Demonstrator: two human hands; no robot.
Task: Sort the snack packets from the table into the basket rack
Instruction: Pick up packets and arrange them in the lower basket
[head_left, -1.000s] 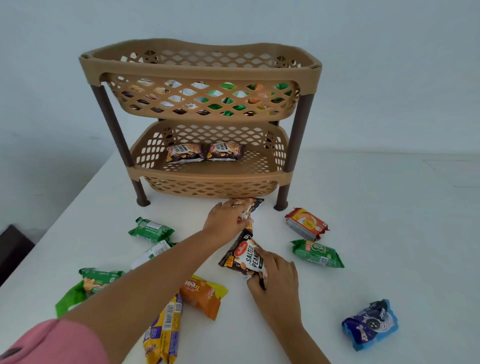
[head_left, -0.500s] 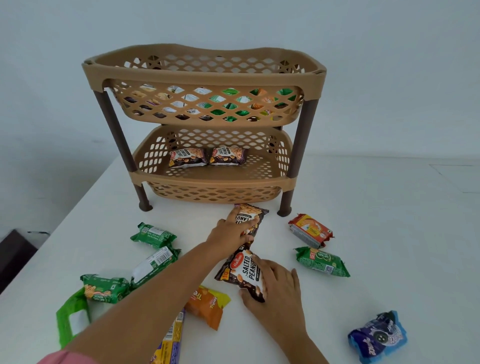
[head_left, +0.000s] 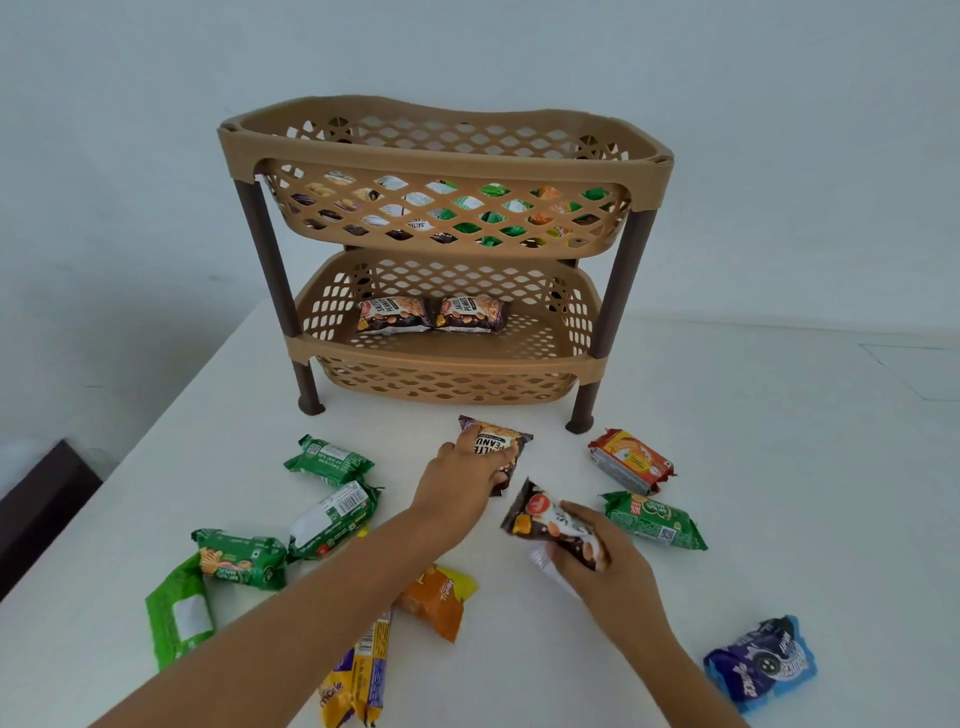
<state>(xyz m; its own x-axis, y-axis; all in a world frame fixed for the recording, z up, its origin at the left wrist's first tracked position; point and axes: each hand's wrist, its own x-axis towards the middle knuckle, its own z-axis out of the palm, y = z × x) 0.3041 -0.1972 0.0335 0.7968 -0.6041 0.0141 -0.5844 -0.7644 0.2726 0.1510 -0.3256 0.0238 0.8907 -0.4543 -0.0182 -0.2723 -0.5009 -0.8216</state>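
Tan lattice plastic forms the two-tier rack (head_left: 447, 171), carried on dark brown round posts on a white table (head_left: 753, 415).

Two glossy brown peanut packets are gripped just in front of the rack: one (head_left: 496, 447) is clamped in the curled fingers of the left hand (head_left: 460, 480), the other (head_left: 550, 525) is pinched by the right hand (head_left: 605, 566). Two matching packets (head_left: 431, 314) are laid side by side in the lower basket; more wrappers are glimpsed through the diamond holes of the upper one. Crinkled foil pillow packs are scattered on the table: green ones (head_left: 330, 460) to the left, a red one (head_left: 631, 460) and a green one (head_left: 652, 519) to the right, an orange one (head_left: 441, 597) nearer, a blue one (head_left: 761, 662) at near right.
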